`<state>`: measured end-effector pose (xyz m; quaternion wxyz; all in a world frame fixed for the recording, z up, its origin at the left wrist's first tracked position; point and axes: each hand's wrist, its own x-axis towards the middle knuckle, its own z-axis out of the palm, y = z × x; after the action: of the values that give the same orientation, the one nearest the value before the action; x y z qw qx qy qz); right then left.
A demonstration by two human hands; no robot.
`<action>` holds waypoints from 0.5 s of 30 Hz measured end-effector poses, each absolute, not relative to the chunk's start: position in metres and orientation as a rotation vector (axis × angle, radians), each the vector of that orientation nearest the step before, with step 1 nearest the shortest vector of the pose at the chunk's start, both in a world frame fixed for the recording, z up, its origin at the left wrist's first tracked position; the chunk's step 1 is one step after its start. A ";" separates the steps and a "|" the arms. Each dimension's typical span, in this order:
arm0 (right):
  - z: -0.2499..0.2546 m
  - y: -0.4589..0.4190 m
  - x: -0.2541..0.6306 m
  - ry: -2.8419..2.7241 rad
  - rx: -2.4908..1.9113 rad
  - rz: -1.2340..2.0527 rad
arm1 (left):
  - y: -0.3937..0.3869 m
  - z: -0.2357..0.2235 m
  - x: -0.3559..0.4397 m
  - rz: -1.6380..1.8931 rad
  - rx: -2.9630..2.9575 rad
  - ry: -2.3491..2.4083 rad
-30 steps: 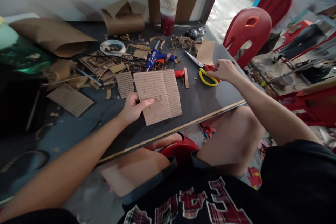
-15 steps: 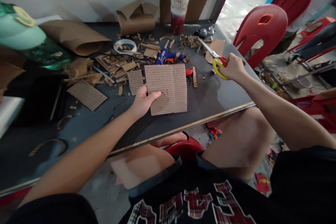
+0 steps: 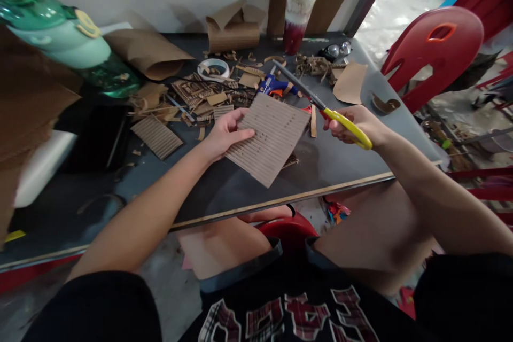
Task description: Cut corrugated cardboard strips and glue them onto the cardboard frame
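Observation:
My left hand (image 3: 226, 131) grips the left edge of a corrugated cardboard sheet (image 3: 272, 139), held tilted just above the dark table (image 3: 224, 192). My right hand (image 3: 358, 125) is closed on the yellow handles of a pair of scissors (image 3: 320, 104). The blades point up and left, and they lie over the sheet's upper right edge. A blue glue gun (image 3: 276, 86) lies on the table just behind the sheet.
Cardboard scraps (image 3: 192, 99), a ribbed piece (image 3: 157, 137), a tape roll (image 3: 213, 69) and brown paper (image 3: 150, 53) litter the table. A drink cup (image 3: 298, 13) and glasses (image 3: 334, 51) stand at the back. A green bottle (image 3: 68, 43) is held at upper left. Red chair (image 3: 436, 53) at right.
My right hand lifted the scissors off the table and brought them left to the sheet. My left hand raised and turned the cardboard sheet. The green bottle came further into view.

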<state>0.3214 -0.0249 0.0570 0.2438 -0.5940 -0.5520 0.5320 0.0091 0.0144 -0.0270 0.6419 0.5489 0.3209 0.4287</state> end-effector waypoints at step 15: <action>0.062 -0.038 0.331 -1.477 -1.558 1.235 | 0.015 -0.025 0.007 1.247 1.257 0.739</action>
<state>0.3312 -0.0378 0.0620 0.3265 -0.5946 -0.5636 0.4714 0.0072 0.0149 -0.0255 0.5741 0.5366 0.3153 0.5320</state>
